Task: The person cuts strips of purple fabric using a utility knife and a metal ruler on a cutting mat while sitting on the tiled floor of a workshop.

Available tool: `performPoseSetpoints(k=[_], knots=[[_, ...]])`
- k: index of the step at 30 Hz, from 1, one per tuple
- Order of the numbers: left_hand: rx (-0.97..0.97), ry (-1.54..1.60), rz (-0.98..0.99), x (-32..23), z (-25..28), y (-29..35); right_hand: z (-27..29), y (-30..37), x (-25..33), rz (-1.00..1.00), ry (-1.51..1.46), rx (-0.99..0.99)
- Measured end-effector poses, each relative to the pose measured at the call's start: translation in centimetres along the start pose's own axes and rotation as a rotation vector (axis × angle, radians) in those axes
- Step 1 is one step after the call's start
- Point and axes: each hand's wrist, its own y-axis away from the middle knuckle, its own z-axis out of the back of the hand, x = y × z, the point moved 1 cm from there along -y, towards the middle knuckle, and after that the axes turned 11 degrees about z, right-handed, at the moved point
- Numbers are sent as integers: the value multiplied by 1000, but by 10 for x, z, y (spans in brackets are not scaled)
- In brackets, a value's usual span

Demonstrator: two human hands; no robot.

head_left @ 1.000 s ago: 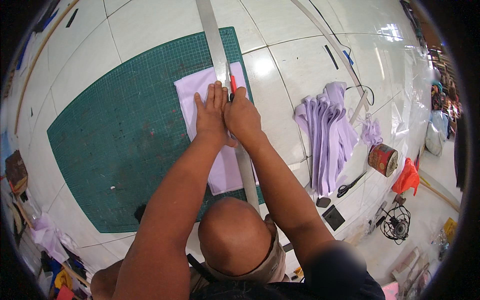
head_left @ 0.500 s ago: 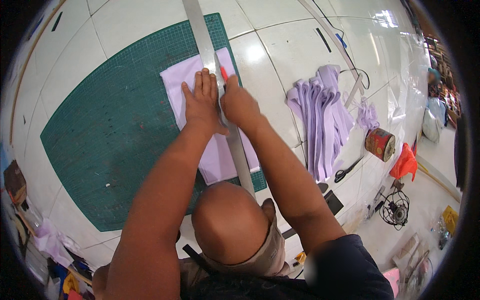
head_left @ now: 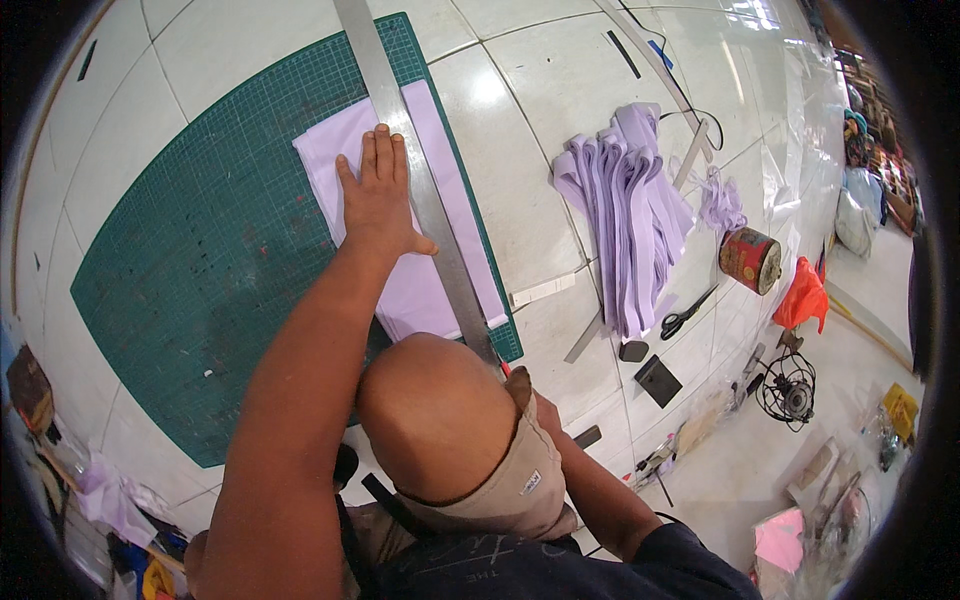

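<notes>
My left hand (head_left: 374, 205) lies flat with fingers spread, pressing a long metal ruler (head_left: 432, 212) and the folded lilac cloth (head_left: 412, 290) under it. Cloth and ruler rest near the right edge of a green cutting mat (head_left: 190, 290). A strip of the cloth shows to the right of the ruler. Beside my knee, my right hand (head_left: 547, 416) is mostly hidden by the leg. From it a bit of a red cutter (head_left: 505, 369) pokes out near the ruler's lower end; its blade cannot be made out.
On the tiled floor to the right lies a bundle of lilac cloth strips (head_left: 625, 220). Near it are black scissors (head_left: 688, 312), a red tin (head_left: 750, 261), a dark square block (head_left: 658, 381) and an orange-red plastic bag (head_left: 803, 297). Farther right stands a small wire-caged fan (head_left: 790, 395).
My right hand has drawn the red cutter down along the ruler toward my knee. The left hand stays pressed on the ruler and cloth. The whole view has shifted slightly.
</notes>
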Motion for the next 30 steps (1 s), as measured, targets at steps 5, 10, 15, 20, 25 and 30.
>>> performPoseSetpoints(k=[5, 10, 15, 20, 25, 30], knots=[[-15, 19, -13, 3, -1, 0, 10, 46, -1, 61, 21, -161], [-43, 52, -21, 8, -1, 3, 54, -16, 41, 48, -184, -555], [-84, 93, -50, 2, -2, 4, 74, -85, 20, 331, -377, -866], [-348, 273, -65, 4, 10, -9, 121, -126, 36, 432, -847, -1100], [-621, 270, 0, 7, 34, -71, 132, -149, 49, 554, -634, -1032], [-619, 190, -65, 2, 52, -83, 121, -143, 72, 638, -556, -883]])
